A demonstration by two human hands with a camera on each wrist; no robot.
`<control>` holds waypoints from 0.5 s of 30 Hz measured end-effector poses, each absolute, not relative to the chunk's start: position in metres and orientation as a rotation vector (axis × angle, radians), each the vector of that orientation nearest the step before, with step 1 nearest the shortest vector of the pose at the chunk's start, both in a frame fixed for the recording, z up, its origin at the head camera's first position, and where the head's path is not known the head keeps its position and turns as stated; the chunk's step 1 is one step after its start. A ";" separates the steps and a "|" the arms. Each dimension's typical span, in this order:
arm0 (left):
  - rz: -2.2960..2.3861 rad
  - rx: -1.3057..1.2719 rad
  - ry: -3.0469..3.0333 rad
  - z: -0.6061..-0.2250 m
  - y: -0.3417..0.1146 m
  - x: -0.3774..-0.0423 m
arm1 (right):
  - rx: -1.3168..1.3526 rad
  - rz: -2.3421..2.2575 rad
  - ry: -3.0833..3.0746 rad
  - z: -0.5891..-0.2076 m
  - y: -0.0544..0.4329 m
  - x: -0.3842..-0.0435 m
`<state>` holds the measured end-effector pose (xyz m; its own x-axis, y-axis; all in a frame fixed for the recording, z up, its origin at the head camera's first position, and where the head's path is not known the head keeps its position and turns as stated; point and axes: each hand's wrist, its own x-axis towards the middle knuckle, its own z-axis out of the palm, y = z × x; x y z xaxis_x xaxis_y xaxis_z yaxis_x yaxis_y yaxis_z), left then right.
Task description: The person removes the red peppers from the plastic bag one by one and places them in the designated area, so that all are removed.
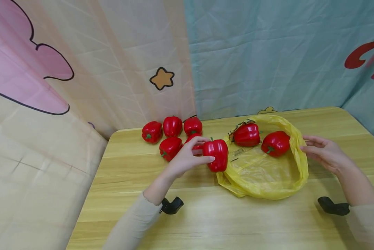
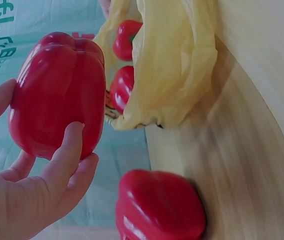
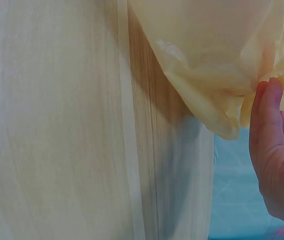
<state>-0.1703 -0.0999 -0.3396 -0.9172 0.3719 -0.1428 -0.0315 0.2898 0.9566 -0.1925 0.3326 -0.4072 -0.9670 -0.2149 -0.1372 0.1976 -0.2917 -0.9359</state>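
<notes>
My left hand holds a red bell pepper off the table by the left rim of a yellow plastic bag. In the left wrist view, the fingers and thumb wrap the sides of this pepper. Two more red bell peppers, one on the left and one on the right, lie inside the open bag. At the bag's right side, my right hand pinches its rim; in the right wrist view the plastic creases toward the fingertips.
Several red bell peppers stand in a group at the back left of the wooden table, one partly hidden behind my left hand. A printed curtain hangs along the table's back edge. Black straps or mounts show at both wrists.
</notes>
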 end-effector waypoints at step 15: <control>1.709 0.248 2.251 -0.338 -0.145 -0.164 | -0.004 -2.335 1.716 -0.406 0.330 -0.192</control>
